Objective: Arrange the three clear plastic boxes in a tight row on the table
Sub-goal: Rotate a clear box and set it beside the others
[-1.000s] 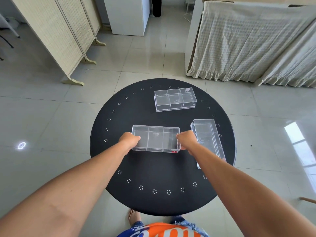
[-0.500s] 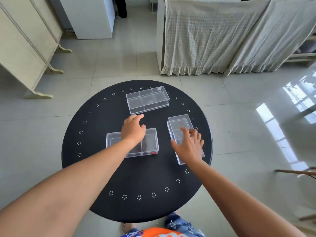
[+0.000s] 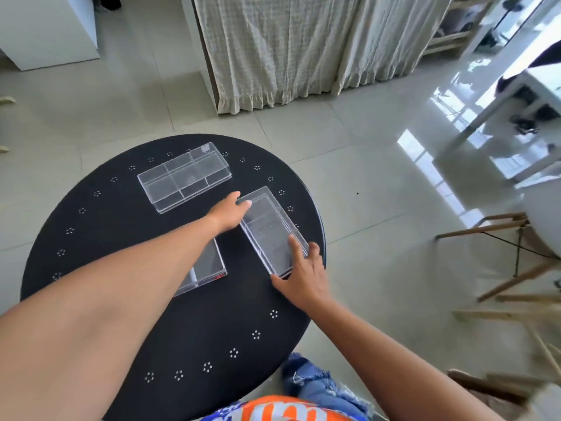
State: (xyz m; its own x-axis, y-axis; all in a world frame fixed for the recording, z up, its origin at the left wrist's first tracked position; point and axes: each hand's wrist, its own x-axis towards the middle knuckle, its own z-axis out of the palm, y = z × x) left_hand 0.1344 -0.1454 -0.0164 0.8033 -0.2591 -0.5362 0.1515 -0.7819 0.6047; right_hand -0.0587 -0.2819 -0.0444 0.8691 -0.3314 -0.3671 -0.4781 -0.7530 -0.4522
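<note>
Three clear plastic boxes lie on the round black table. The far box with dividers sits at the back. The near box lies mostly under my left forearm. The right box lies lengthwise near the table's right edge. My left hand grips the far left corner of the right box. My right hand holds its near end, fingers over the rim and thumb beside it.
A curtain-covered unit stands behind the table. A white chair with wooden legs is close on the right. A white cabinet stands at the far left. Tiled floor surrounds the table.
My left hand left the near box and moved right onto the far corner of the right box. My right hand closed on that box's near end. The view swung right.
</note>
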